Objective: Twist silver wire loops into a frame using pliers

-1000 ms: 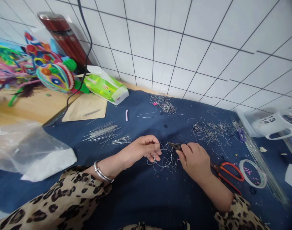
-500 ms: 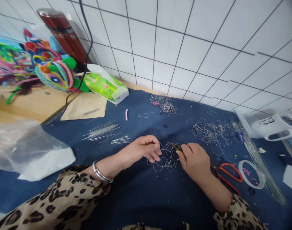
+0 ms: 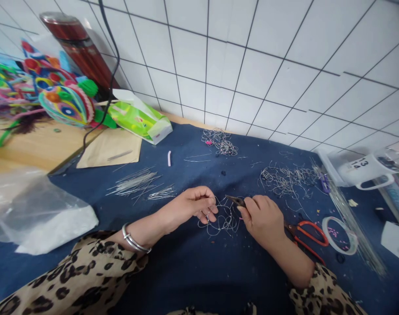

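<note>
Left hand (image 3: 194,208) pinches the wire tangle (image 3: 223,220), which lies on the tabletop (image 3: 199,271) toward the middle of its near edge. Right hand (image 3: 263,216) is closed around pliers (image 3: 236,201), tips at the tangle. Scissors (image 3: 307,232) lie just beside that hand.

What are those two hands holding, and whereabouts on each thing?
The right hand grips red-handled pliers high on the handles, near the nose. The left hand pinches the edge of a looped wire piece.
</note>
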`<move>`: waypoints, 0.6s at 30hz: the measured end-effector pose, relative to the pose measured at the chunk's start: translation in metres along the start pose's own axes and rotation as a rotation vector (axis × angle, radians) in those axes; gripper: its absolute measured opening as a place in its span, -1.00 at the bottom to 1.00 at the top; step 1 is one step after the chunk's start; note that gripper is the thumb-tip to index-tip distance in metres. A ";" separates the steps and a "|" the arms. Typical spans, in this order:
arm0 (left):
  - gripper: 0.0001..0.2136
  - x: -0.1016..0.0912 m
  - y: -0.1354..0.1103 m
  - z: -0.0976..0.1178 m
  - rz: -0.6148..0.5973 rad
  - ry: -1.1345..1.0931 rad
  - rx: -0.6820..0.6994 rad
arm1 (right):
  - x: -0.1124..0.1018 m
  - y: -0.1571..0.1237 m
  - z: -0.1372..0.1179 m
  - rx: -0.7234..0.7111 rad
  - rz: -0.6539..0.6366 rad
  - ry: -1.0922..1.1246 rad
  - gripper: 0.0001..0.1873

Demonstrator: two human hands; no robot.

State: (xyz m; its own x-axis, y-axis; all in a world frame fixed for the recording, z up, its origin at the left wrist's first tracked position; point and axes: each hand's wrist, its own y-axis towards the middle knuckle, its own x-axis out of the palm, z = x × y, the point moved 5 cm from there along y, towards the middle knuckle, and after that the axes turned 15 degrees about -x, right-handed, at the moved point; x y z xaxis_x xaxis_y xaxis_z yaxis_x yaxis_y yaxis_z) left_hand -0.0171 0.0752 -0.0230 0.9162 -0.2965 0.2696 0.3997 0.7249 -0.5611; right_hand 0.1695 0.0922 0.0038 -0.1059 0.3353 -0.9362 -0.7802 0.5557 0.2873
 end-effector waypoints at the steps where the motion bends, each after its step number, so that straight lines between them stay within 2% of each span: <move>1: -0.85 0.000 0.000 0.000 -0.001 -0.002 -0.001 | 0.000 0.000 0.000 -0.003 -0.005 -0.008 -0.70; 18: -0.85 0.004 -0.003 0.003 -0.022 -0.033 -0.013 | -0.002 -0.001 -0.003 -0.036 -0.017 -0.095 -0.70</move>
State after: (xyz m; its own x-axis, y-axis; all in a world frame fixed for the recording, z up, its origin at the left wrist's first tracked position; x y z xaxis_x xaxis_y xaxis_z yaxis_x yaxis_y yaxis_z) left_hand -0.0147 0.0738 -0.0174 0.9058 -0.2913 0.3076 0.4202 0.7105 -0.5645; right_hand 0.1690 0.0889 0.0049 -0.0347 0.3975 -0.9169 -0.8034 0.5346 0.2622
